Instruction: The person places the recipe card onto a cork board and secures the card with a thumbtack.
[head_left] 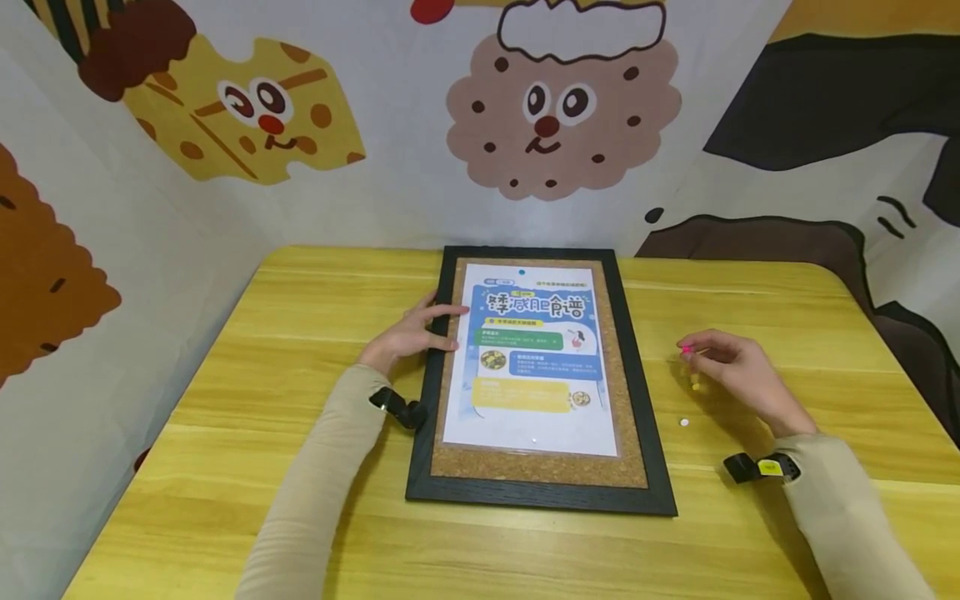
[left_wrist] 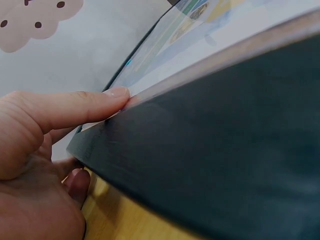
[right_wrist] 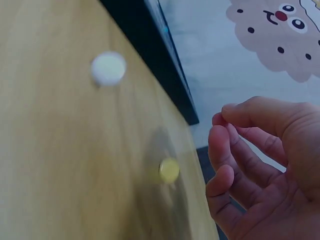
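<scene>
A corkboard in a black frame lies on the table, bearing a printed sheet with Chinese text. A blue pushpin is at the sheet's top edge. My left hand rests on the board's left side, finger and thumb stretched over the frame. In the left wrist view the thumb presses near the cork, and another fingertip is beside the frame's lower edge. Right of the board, my right hand pinches a pink pushpin above the table. In the right wrist view the fingertips mostly hide it.
A yellow pushpin and a white pushpin lie on the wooden table beside the right hand. Behind the table hangs a white sheet with cartoon food faces. A small reddish thing shows at the table's left edge.
</scene>
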